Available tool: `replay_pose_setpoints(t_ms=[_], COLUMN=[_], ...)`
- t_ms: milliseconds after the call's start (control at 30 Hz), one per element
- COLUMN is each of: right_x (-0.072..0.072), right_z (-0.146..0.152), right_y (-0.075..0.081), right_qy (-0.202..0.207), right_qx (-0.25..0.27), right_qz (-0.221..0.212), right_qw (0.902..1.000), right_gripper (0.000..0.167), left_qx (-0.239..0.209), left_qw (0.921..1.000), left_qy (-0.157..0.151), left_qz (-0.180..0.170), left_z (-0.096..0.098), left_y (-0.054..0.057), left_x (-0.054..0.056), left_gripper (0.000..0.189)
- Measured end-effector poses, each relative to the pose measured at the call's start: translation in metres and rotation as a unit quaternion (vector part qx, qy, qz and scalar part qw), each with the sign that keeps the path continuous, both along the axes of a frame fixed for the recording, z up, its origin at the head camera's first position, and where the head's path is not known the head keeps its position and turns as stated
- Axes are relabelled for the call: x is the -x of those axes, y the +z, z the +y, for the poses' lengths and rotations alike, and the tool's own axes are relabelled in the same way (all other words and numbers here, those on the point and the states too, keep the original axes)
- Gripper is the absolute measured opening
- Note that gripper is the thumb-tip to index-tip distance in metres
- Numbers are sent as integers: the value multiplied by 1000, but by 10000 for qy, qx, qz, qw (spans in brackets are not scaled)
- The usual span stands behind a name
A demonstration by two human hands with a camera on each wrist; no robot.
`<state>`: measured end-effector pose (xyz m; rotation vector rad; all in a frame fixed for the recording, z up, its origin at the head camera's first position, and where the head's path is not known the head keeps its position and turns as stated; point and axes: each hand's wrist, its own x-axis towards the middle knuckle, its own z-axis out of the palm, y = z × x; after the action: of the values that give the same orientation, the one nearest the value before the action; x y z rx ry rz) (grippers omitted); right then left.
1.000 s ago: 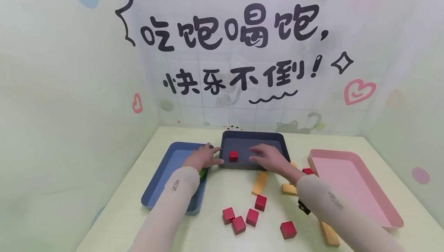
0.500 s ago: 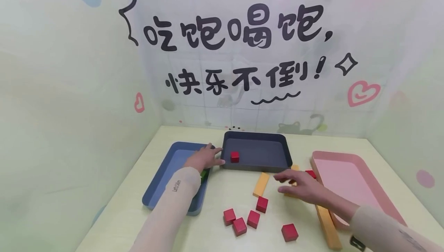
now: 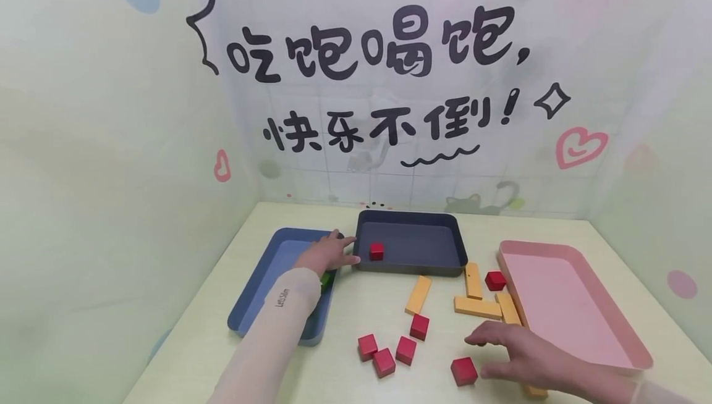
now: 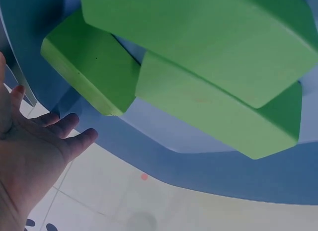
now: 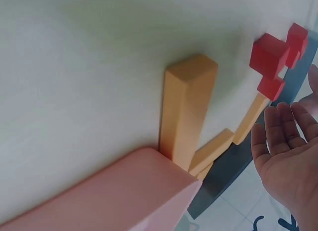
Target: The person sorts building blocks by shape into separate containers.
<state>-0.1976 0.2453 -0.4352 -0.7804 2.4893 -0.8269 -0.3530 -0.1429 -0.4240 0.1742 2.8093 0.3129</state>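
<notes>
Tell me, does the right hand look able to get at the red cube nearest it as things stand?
Probably yes. The right hand looks free, its fingers parted and its thumb close beside the red cube. In the head view, nothing seems to stand between them.

Dark tray [image 3: 425, 244]: we see plain slate navy.
Blue tray [image 3: 267, 286], left of the dark tray: we find mid-blue walls around a paler blue base.
Green blocks [image 4: 198, 37], left of the dark tray: we see plain green.
Pink tray [image 3: 567, 299], right of the dark tray: we see plain pink.
Red cubes [image 3: 464, 371], one in the dark tray, others nearer us: we see plain red.
Yellow blocks [image 3: 477, 307], nearer us than the dark tray: we see orange-yellow.
Worktop [image 3: 423, 385], under the dark tray: we see pale cream.
Backdrop [image 3: 311, 188], behind the dark tray: we see whitish cloth, black lettering, pink hearts.
</notes>
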Motion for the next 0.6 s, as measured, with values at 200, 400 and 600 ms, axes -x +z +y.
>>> replay_pose_setpoints(t_ms=[200, 400, 600], right_x=[-5, -5, -4], right_z=[-2, -3, -4], right_y=[-9, -18, -26], right_qy=[79, 86, 176], right_qx=[-129, -127, -73], right_qz=[30, 67, 132], right_qw=[9999, 9999, 9997], right_gripper=[52, 54, 52], left_qx=[20, 29, 31], left_qw=[10000, 10000, 10000], left_qy=[-26, 2, 23], left_qz=[25, 20, -14], left_z=[-1, -1, -1], left_y=[-2, -1, -1], left_x=[2, 2, 1], left_gripper=[69, 69, 68])
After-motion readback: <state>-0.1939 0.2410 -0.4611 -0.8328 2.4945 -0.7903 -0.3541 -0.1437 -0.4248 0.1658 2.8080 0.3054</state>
